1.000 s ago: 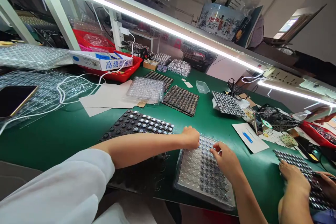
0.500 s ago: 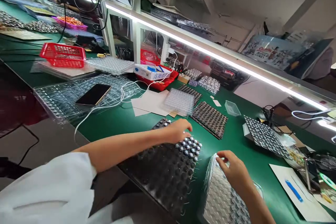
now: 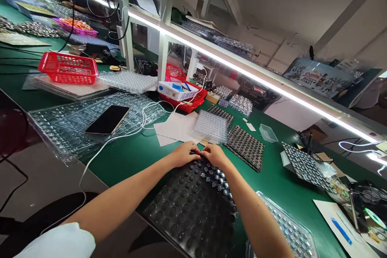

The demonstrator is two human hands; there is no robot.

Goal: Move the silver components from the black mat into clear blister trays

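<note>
Head view: your left hand (image 3: 186, 154) and right hand (image 3: 214, 154) meet at the far edge of the black tray (image 3: 187, 209), near the centre of the frame. Both are nearly closed, fingertips bunched together; whether they pinch a small part between them, you cannot tell from here. The tray fills the lower middle.

Judging from this, your right forearm is the likeliest trouble: it crosses above the tray's right side, and a dip could knock the silvery round parts (image 3: 222, 181) out of place. The tray's near side seems to reach past the table (image 3: 121, 161), so a hard press there might tip it. A fumbled small part could roll away on the smooth green surface.

The black tray looks like moulded plastic, dark and slightly shiny, with rows of round shapes. At lower right, partly behind your forearm, a clear tray (image 3: 293, 225) carries round, glinting pieces in rows. Beyond your hands lie flat, matte white sheets (image 3: 178, 127) and brown studded panels (image 3: 246, 147).
</note>
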